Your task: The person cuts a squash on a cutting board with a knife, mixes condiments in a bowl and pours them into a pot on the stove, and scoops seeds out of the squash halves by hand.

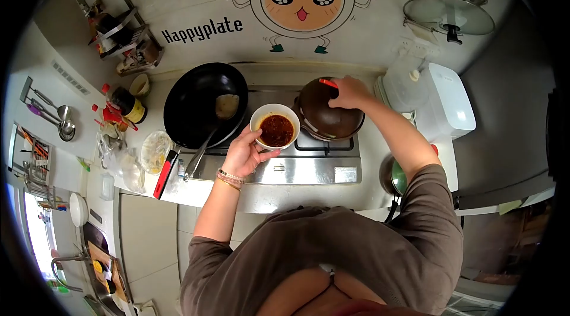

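In my left hand (244,151) is a small white bowl (257,116) of dark red, oily sauce (276,131), held over the front of the stove between wok and pot. My fingers wrap its near side. My right hand (349,92) closes on the top of the brown pot lid (329,119), its knob hidden under the fingers. A red strip (328,83) shows beside those fingertips; I cannot make out what it is. The lid sits over a round pot (304,125) on the right burner. At left, a black wok (187,99) has a ladle (205,147) resting in it.
Left of the wok are a plastic-covered bowl (155,153), a dark sauce bottle (127,104) and plastic bags (132,170). The wok's red handle (165,175) juts over the counter edge. A small pan (390,176) lies by my right arm, near a white container (449,102).
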A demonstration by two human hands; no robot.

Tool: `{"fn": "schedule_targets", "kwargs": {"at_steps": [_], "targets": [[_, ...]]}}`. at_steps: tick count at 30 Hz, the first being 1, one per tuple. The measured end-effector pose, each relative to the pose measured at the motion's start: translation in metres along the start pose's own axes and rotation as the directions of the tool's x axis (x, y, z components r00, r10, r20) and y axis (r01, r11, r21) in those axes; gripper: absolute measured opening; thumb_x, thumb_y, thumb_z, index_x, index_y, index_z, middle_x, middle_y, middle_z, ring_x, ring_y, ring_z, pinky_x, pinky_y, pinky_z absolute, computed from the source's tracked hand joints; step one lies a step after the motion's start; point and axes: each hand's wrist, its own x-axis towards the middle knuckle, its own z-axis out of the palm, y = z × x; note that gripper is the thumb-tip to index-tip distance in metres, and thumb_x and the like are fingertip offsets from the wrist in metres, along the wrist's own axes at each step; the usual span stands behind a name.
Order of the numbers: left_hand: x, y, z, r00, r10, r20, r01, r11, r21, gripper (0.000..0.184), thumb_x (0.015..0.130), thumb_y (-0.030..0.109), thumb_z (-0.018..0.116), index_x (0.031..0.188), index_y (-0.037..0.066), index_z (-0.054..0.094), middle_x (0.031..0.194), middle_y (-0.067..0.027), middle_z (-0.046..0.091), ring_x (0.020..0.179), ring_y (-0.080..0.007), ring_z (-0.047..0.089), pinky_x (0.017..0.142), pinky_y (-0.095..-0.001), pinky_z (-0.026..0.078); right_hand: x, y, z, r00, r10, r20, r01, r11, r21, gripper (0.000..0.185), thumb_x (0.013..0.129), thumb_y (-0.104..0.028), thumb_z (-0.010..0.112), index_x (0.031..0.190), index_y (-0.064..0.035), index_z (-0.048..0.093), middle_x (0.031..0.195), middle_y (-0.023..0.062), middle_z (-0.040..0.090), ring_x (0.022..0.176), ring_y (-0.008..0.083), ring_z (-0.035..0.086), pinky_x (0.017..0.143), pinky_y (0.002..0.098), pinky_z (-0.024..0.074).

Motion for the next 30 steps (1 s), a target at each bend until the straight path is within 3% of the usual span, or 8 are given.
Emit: {"fn": "schedule_targets", "kwargs": {"at_steps": [6, 7, 10, 12, 15, 18, 22, 30], "targets": [[0.015, 0.005, 0.008, 1.0, -0.009, 0.015, 0.009, 1.0, 0.019, 0.031, 0.098, 0.01, 0.039, 0.129, 0.005, 0.041, 0.127, -0.0137, 0.053, 0.111, -0.0293, 0.06, 0.086, -0.0529, 0.056, 0.004, 0.055, -0.007, 0.978, 0.001, -0.208, 0.101, 0.873, 0.477, 0.061, 0.062, -0.035, 0.073, 0.114, -0.0039, 0.062, 0.092, 0.016, 0.068, 0.089, 0.0289, 0.066, 0.078, 0.0374, 0.0513], [0.018, 0.006, 0.015, 1.0, -0.003, 0.012, 0.002, 0.999, 0.035, 0.028, 0.098, 0.011, 0.039, 0.126, 0.004, 0.042, 0.126, -0.0155, 0.054, 0.11, -0.0311, 0.061, 0.085, -0.0529, 0.056, 0.004, 0.065, -0.005, 0.968, 0.032, -0.248, 0.111, 0.833, 0.542, 0.055, 0.067, -0.034, 0.072, 0.111, -0.0039, 0.063, 0.084, 0.0123, 0.066, 0.073, 0.0242, 0.064, 0.067, 0.0324, 0.0514], [0.034, 0.01, 0.026, 0.999, -0.019, 0.041, 0.017, 0.998, 0.052, 0.028, 0.099, 0.012, 0.04, 0.126, 0.004, 0.042, 0.125, -0.0174, 0.054, 0.109, -0.0326, 0.061, 0.086, -0.0523, 0.056, -0.024, 0.08, -0.022, 0.974, 0.222, -0.052, -0.06, 0.471, 0.88, 0.044, 0.075, -0.032, 0.068, 0.11, -0.0063, 0.063, 0.079, 0.008, 0.062, 0.057, 0.0189, 0.057, 0.053, 0.0274, 0.0474], [0.046, 0.011, 0.035, 0.997, -0.054, 0.062, 0.05, 0.997, 0.062, 0.03, 0.099, 0.012, 0.04, 0.127, 0.004, 0.041, 0.126, -0.0174, 0.053, 0.11, -0.0327, 0.061, 0.087, -0.0523, 0.056, -0.039, 0.085, -0.016, 0.947, 0.321, -0.029, -0.007, 0.11, 0.994, 0.033, 0.083, -0.03, 0.061, 0.109, -0.0091, 0.06, 0.077, 0.0041, 0.057, 0.05, 0.0128, 0.048, 0.04, 0.0226, 0.0362], [0.06, 0.012, 0.052, 0.992, -0.072, 0.107, 0.062, 0.994, 0.088, 0.031, 0.099, 0.013, 0.04, 0.129, 0.005, 0.04, 0.128, -0.0178, 0.051, 0.112, -0.0323, 0.059, 0.087, -0.0513, 0.056, -0.032, 0.152, 0.043, 0.961, 0.264, 0.077, 0.057, -0.466, 0.883, 0.03, 0.088, -0.034, 0.056, 0.105, -0.0093, 0.056, 0.079, 0.0036, 0.056, 0.05, 0.0123, 0.046, 0.034, 0.0209, 0.0255], [0.079, 0.013, 0.062, 0.988, -0.088, 0.128, 0.066, 0.984, 0.166, 0.036, 0.098, 0.014, 0.044, 0.133, 0.005, 0.037, 0.128, -0.0172, 0.05, 0.112, -0.0306, 0.059, 0.084, -0.0495, 0.058, -0.058, 0.15, 0.057, 0.944, 0.326, 0.05, 0.232, -0.764, 0.602, 0.034, 0.09, -0.041, 0.054, 0.103, -0.01, 0.056, 0.081, 0.0035, 0.058, 0.051, 0.013, 0.046, 0.033, 0.0193, 0.0242], [0.103, 0.016, 0.079, 0.989, -0.116, 0.093, 0.081, 0.946, 0.315, 0.046, 0.096, 0.014, 0.048, 0.139, 0.006, 0.032, 0.124, -0.0162, 0.052, 0.101, -0.0281, 0.063, 0.075, -0.0424, 0.061, -0.09, 0.14, 0.053, 0.926, 0.373, -0.056, 0.357, -0.816, 0.454, 0.039, 0.089, -0.048, 0.054, 0.101, -0.0102, 0.057, 0.086, 0.0029, 0.061, 0.051, 0.01, 0.045, 0.033, 0.0159, 0.0208], [0.129, 0.02, 0.115, 0.999, -0.043, -0.017, 0.044, 0.731, 0.681, 0.056, 0.093, 0.024, 0.055, 0.139, 0.003, 0.031, 0.12, -0.0179, 0.054, 0.095, -0.0285, 0.066, 0.064, -0.0356, 0.063, -0.132, 0.145, 0.045, 0.871, 0.491, 0.003, 0.434, -0.774, 0.46, 0.04, 0.09, -0.048, 0.053, 0.097, -0.0088, 0.057, 0.078, 0.0028, 0.057, 0.044, 0.0092, 0.037, 0.032, 0.0168, 0.0192]]}}
